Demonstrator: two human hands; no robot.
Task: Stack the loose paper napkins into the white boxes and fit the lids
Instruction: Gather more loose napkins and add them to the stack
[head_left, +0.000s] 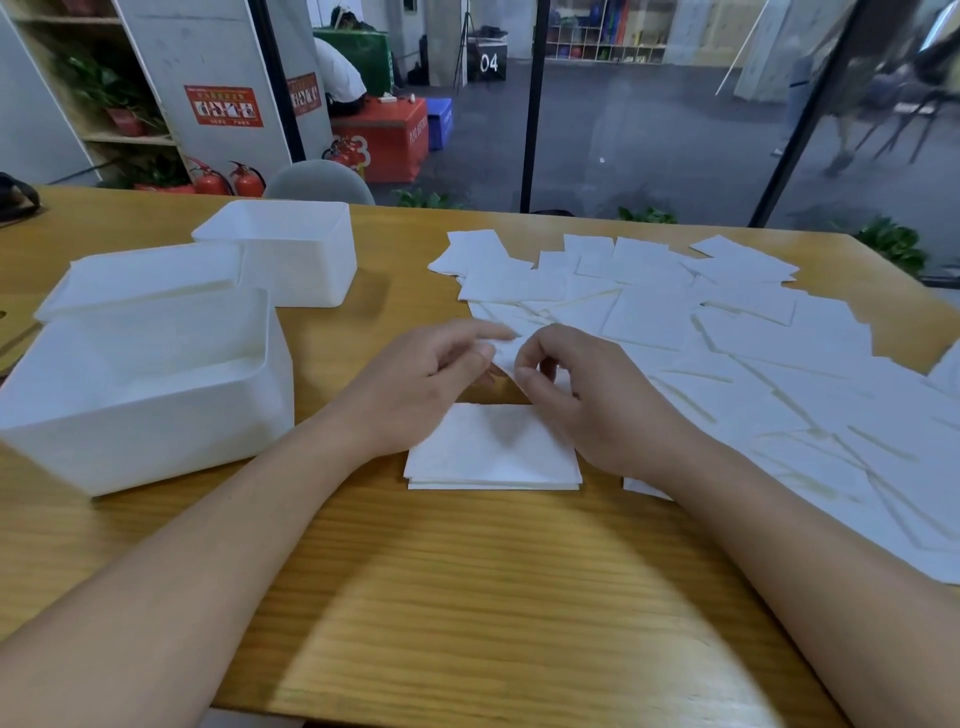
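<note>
Both your left hand and right hand pinch one napkin; the small stack lies directly below it, toward you.

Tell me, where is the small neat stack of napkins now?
The neat stack of napkins lies on the wooden table near its front centre, just below both hands, right of the near white box.
</note>
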